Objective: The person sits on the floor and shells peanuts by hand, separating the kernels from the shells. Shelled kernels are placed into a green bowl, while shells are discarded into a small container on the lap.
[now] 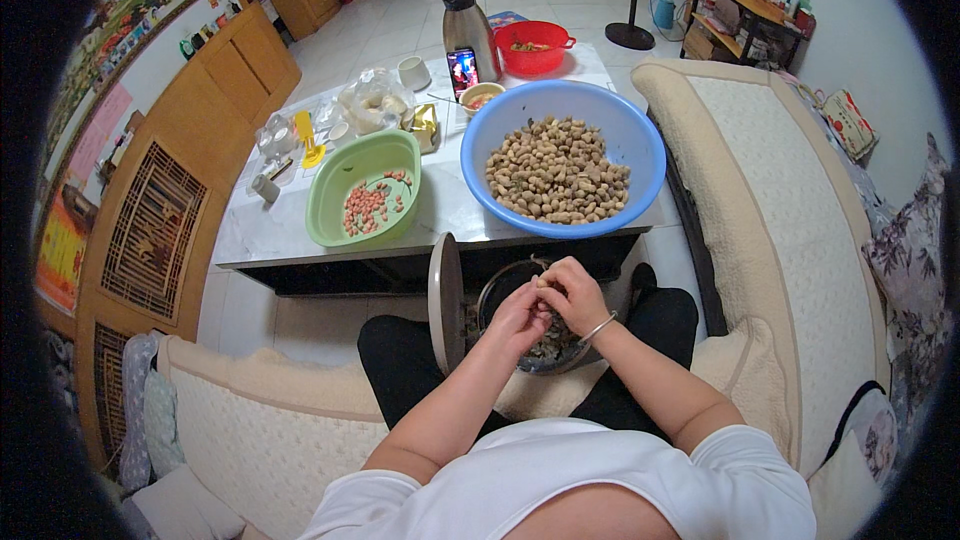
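Observation:
My left hand [517,316] and my right hand [579,295] meet over a lidded bin [536,367] between my knees. Their fingertips pinch a peanut [541,282], mostly hidden by the fingers. Peanut shells [556,345] lie inside the bin, and its round lid [447,304] stands tilted up on the left. On the coffee table beyond, a large blue basin [472,187] holds many unshelled peanuts [555,172]. To its left, a green basin [324,195] contains shelled pink peanut kernels [365,208].
Behind the basins on the table [270,240] stand a steel thermos jug [459,22], a propped phone [463,75], a small bowl [480,96], a red colander [532,52], a white cup [413,73] and plastic bags [371,101]. A padded sofa [750,165] runs along my right.

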`<move>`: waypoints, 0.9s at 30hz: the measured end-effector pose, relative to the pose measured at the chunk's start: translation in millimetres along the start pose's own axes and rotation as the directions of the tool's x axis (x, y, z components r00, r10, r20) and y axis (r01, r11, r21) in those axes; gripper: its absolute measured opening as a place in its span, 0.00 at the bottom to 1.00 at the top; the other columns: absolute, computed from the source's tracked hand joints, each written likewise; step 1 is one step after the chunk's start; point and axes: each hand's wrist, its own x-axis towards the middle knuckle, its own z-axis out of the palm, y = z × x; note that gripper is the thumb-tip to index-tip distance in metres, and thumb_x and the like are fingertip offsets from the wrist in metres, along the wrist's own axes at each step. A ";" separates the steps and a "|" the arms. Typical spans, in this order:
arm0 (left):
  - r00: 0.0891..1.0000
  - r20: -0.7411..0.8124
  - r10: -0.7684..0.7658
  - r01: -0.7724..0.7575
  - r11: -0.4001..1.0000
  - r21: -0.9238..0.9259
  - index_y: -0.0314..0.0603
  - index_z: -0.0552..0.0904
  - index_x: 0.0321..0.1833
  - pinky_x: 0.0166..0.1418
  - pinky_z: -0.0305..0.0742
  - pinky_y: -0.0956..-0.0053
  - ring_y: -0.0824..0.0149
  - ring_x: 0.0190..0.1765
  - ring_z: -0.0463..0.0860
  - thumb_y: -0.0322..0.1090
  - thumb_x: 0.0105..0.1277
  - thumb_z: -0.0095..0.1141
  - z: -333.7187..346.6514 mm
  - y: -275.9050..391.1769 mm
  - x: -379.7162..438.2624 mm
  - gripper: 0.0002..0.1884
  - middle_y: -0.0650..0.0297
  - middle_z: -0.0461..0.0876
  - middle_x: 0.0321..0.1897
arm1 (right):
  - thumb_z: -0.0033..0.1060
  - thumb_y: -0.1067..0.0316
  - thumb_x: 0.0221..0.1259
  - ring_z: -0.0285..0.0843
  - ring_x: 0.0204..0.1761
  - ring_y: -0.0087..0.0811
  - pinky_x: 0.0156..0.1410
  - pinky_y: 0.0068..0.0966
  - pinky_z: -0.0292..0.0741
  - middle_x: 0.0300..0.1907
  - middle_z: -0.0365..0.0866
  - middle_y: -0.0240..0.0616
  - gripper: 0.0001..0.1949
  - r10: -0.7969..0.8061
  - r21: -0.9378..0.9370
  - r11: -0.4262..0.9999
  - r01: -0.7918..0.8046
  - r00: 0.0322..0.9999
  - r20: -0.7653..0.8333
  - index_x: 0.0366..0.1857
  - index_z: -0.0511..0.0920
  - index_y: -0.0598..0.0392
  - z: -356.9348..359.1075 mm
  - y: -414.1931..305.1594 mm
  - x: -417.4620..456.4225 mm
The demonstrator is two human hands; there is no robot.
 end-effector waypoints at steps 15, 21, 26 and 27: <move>0.956 -0.291 0.023 -0.003 0.998 0.068 0.40 0.75 0.50 0.22 0.60 0.83 0.76 0.21 0.66 0.33 0.67 0.49 -12.9 0.6 -10.3 0.11 0.68 0.72 0.24 | 0.63 0.61 0.50 0.78 0.41 0.41 0.44 0.34 0.75 0.37 0.78 0.41 0.11 0.278 -0.348 0.921 -0.178 0.924 0.262 0.36 0.78 0.52 -9.0 24.0 -11.8; 0.979 -0.204 -0.001 0.002 1.000 0.007 0.40 0.73 0.53 0.22 0.61 0.83 0.76 0.21 0.66 0.31 0.66 0.50 -27.6 7.6 -8.1 0.13 0.68 0.74 0.26 | 0.59 0.58 0.52 0.80 0.37 0.42 0.41 0.37 0.76 0.34 0.82 0.39 0.09 0.103 -0.249 0.968 -0.030 0.953 0.286 0.34 0.81 0.47 -49.6 -8.7 44.0; 0.978 -0.209 -0.022 0.038 0.997 0.069 0.40 0.75 0.52 0.24 0.66 0.83 0.74 0.24 0.72 0.32 0.63 0.54 -9.7 2.8 -6.6 0.15 0.68 0.78 0.28 | 0.58 0.58 0.55 0.80 0.40 0.39 0.44 0.36 0.75 0.36 0.83 0.37 0.09 0.241 -0.601 0.799 -0.007 0.920 0.309 0.34 0.82 0.48 -64.9 -3.2 133.4; 0.981 -0.192 -0.025 0.036 0.998 0.056 0.40 0.76 0.50 0.24 0.66 0.82 0.75 0.24 0.71 0.33 0.62 0.56 -6.3 3.8 -9.8 0.14 0.68 0.77 0.27 | 0.59 0.58 0.54 0.80 0.41 0.39 0.45 0.36 0.75 0.38 0.83 0.37 0.09 0.312 -0.672 0.740 0.042 0.862 0.398 0.36 0.83 0.47 -59.4 1.2 141.7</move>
